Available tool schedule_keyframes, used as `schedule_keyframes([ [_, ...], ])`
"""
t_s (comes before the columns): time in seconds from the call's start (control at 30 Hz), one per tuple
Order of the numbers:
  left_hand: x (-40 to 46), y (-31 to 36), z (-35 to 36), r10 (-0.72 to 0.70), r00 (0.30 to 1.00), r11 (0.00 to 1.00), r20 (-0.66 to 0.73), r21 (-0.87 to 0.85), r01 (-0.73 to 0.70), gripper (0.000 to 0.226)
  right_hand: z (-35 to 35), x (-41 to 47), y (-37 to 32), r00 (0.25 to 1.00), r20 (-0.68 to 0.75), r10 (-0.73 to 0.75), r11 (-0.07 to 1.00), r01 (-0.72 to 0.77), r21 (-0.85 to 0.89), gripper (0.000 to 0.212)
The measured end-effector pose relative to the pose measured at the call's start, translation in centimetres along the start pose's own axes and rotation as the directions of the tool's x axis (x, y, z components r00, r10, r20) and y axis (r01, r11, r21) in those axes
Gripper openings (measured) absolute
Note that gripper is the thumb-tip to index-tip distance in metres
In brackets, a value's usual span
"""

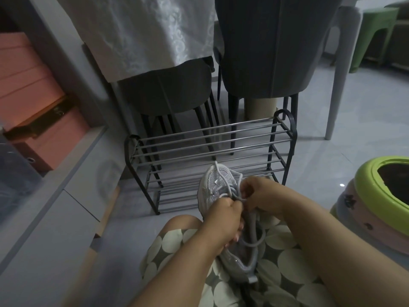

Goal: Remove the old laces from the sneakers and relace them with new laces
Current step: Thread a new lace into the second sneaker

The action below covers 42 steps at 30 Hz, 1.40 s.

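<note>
Head view: sneaker [213, 185] between hands.

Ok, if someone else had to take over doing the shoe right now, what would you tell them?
Left hand: pinching the grey lace near the middle of the sneaker.
Right hand: also gripping the lace, just across from the left.
The sneaker lies on the lap, toe pointing away toward the shoe rack. Loose loops of lace trail over its opening.
Done: I cannot tell whether this lace is old or new.
Left: finish this shoe's lace; the second sneaker is not in view.
</note>
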<state>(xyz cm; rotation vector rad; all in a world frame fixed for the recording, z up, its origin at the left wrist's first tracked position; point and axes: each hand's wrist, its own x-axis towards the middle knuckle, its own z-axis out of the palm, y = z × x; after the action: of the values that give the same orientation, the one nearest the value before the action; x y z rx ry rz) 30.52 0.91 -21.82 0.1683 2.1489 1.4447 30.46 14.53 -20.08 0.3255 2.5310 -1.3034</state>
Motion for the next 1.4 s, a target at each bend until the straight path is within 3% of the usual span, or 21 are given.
schedule_keyframes([
  [0.2, 0.2, 0.0, -0.1, -0.009, 1.000, 0.982, 0.011, 0.191, 0.007, 0.031, -0.2, 0.3, 0.9, 1.000, 0.021, -0.023, 0.997, 0.021, 0.069, 0.035],
  [0.33, 0.0, -0.3, -0.5, 0.005, 0.998, 0.983, 0.057, -0.185, 0.006, 0.026, -0.6, 0.2, 1.1, 0.997, 0.067, -0.044, 0.977, 0.029, 0.212, 0.033],
  [0.47, -0.6, 0.6, -2.7, 0.112, 0.988, 0.848, 0.111, -0.529, -0.036, 0.028, -0.2, 0.3, 1.0, 0.981, 0.172, -0.094, 0.839, -0.015, 0.544, 0.029],
  [0.57, -1.6, 1.7, -5.4, 0.243, 0.964, 0.714, 0.103, -0.692, -0.106, 0.029, -0.7, 0.6, 1.2, 0.987, 0.105, -0.119, 0.722, 0.013, 0.692, 0.019],
  [0.67, -3.3, 2.8, -8.7, 0.342, 0.940, 0.579, 0.005, -0.788, -0.207, 0.029, -1.3, 0.7, 1.1, 0.994, -0.044, -0.096, 0.650, 0.096, 0.754, 0.011],
  [0.8, -5.3, 3.5, -13.7, 0.458, 0.869, 0.441, -0.188, -0.801, -0.406, 0.021, -1.6, 1.0, 1.3, 0.994, -0.098, -0.052, 0.608, 0.110, 0.786, 0.005],
  [0.87, -5.4, 3.0, -15.7, 0.477, 0.866, 0.441, -0.152, -0.811, -0.385, 0.020, -1.4, 1.1, 1.4, 0.996, -0.084, -0.044, 0.623, 0.093, 0.777, 0.011],
  [0.9, -5.4, 2.7, -16.2, 0.448, 0.886, 0.510, -0.118, -0.781, -0.362, 0.022, -1.4, 1.0, 1.4, 0.996, -0.084, -0.041, 0.634, 0.090, 0.768, 0.010],
  [0.93, -5.3, 2.5, -16.4, 0.367, 0.923, 0.644, -0.113, -0.685, -0.340, 0.025, -1.3, 1.0, 1.4, 0.995, -0.089, -0.035, 0.644, 0.091, 0.760, 0.010],
  [1.0, -4.8, 2.4, -15.9, 0.129, 0.969, 0.957, -0.209, -0.228, -0.177, 0.036, -1.2, 1.0, 1.4, 0.993, -0.115, -0.024, 0.670, 0.101, 0.735, 0.013],
  [1.03, -4.6, 2.6, -15.3, 0.046, 0.961, 0.999, -0.272, 0.021, -0.041, 0.040, -1.2, 1.0, 1.3, 0.991, -0.133, -0.022, 0.683, 0.112, 0.722, 0.016],
  [1.1, -4.0, 2.6, -13.9, 0.008, 0.920, 0.921, -0.392, 0.361, 0.146, 0.042, -1.1, 0.8, 1.2, 0.987, -0.159, -0.023, 0.694, 0.130, 0.708, 0.017],
  [1.17, -3.5, 2.3, -12.2, 0.161, 0.915, 0.818, -0.370, 0.568, 0.086, 0.039, -1.0, 0.8, 1.0, 0.987, -0.162, -0.014, 0.701, 0.125, 0.703, 0.013],
  [1.3, -2.6, 2.1, -7.6, 0.359, 0.931, 0.757, -0.064, 0.603, -0.251, 0.022, -1.0, 0.8, 0.8, 0.992, -0.129, 0.008, 0.641, 0.094, 0.762, 0.020],
  [1.4, -1.5, 1.4, -5.0, 0.379, 0.925, 0.726, 0.007, 0.617, -0.302, 0.010, -1.0, 0.5, 0.6, 0.997, -0.081, 0.013, 0.583, 0.058, 0.810, 0.027],
])
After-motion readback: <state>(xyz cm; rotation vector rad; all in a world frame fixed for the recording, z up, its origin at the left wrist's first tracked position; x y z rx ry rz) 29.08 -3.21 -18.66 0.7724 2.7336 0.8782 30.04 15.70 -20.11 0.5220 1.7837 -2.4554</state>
